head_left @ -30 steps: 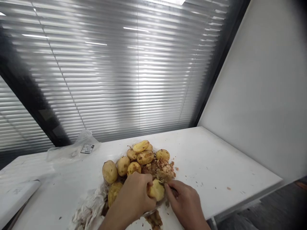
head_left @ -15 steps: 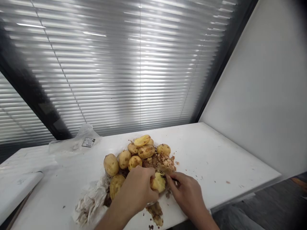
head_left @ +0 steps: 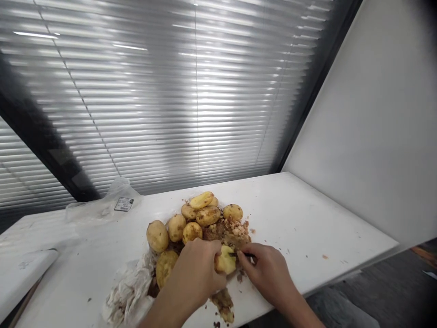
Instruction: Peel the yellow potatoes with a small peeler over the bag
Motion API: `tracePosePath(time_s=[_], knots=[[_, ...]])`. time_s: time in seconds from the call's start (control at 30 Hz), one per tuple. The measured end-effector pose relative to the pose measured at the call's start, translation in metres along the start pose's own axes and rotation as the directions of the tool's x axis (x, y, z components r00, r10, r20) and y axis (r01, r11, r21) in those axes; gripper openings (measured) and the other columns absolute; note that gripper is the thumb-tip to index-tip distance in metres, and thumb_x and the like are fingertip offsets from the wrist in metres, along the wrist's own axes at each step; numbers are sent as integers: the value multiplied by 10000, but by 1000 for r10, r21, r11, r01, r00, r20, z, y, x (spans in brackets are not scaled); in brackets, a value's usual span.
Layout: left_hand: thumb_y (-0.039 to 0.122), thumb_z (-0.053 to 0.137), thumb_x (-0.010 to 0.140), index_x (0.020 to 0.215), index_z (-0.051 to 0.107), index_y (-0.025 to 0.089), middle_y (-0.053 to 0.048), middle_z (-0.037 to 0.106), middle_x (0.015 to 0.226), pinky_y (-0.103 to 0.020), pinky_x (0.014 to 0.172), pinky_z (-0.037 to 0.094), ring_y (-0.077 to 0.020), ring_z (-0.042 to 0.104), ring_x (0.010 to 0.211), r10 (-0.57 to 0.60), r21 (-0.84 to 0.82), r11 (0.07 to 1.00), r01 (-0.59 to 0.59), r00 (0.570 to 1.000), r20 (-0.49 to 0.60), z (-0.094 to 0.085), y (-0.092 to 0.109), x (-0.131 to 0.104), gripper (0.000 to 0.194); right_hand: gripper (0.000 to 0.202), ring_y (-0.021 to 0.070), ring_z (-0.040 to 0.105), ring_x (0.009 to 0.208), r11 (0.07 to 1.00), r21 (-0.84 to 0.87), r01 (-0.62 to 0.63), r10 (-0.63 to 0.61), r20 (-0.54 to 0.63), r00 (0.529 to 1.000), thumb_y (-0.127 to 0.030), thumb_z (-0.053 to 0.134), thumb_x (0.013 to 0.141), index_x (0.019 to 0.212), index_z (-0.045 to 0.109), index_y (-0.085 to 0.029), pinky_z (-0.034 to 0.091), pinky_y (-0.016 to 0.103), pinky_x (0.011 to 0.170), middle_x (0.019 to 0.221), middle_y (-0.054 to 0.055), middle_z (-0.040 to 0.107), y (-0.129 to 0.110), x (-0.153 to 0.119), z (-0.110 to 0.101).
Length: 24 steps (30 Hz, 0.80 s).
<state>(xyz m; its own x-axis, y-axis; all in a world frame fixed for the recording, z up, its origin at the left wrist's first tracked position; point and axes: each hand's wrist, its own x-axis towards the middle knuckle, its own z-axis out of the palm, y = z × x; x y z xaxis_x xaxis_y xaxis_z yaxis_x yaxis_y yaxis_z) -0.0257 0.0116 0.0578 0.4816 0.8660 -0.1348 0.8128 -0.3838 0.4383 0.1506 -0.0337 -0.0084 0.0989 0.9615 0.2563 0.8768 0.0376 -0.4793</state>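
Note:
My left hand [head_left: 200, 264] is closed around a peeled yellow potato [head_left: 226, 259]. In my right hand [head_left: 268, 269] is a thin dark tool [head_left: 248, 254], pinched between thumb and fingers, its tip against the potato's right side. Whether it is a knife or a peeler I cannot tell. Behind my hands lie several potatoes [head_left: 191, 233], with one peeled potato [head_left: 202, 200] on top of the heap. Brown and pale peelings [head_left: 230, 231] are piled beside them. A strip of brown peel [head_left: 223, 304] lies below the held potato.
Crumpled white plastic or tissue [head_left: 128, 291] sits left of my left forearm. Farther back is a clear plastic bag [head_left: 105, 200] with a label. A white flat object [head_left: 27, 278] lies at the table's left. The white table [head_left: 300, 218] meets blinds [head_left: 170, 114] and a wall [head_left: 375, 123].
The view has shifted slightly. More of the dark tool shows now, and its tip reaches farther onto the potato. Both hands keep their grip.

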Motion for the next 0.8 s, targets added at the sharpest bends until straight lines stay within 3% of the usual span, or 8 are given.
tracePosePath(time_s=[0.23, 0.8], knots=[[221, 582, 619, 645, 586, 218, -13, 670, 683, -269, 553, 279, -171, 593, 649, 6, -11, 1000, -6, 1000, -10, 2, -1, 0, 27, 268, 152, 601, 577, 992, -58, 111, -112, -13, 994, -259, 444, 862, 671, 627, -214, 277, 247, 546, 633, 1, 650, 0, -3, 3], [214, 577, 573, 645, 586, 228, -2, 670, 675, -259, 548, 274, -171, 588, 644, 0, 14, 1000, 0, 999, -39, 5, -6, 0, 74, 248, 144, 599, 583, 989, -65, 132, -133, -9, 991, -236, 462, 845, 661, 626, -205, 263, 248, 551, 630, 3, 650, -2, 4, 0]])
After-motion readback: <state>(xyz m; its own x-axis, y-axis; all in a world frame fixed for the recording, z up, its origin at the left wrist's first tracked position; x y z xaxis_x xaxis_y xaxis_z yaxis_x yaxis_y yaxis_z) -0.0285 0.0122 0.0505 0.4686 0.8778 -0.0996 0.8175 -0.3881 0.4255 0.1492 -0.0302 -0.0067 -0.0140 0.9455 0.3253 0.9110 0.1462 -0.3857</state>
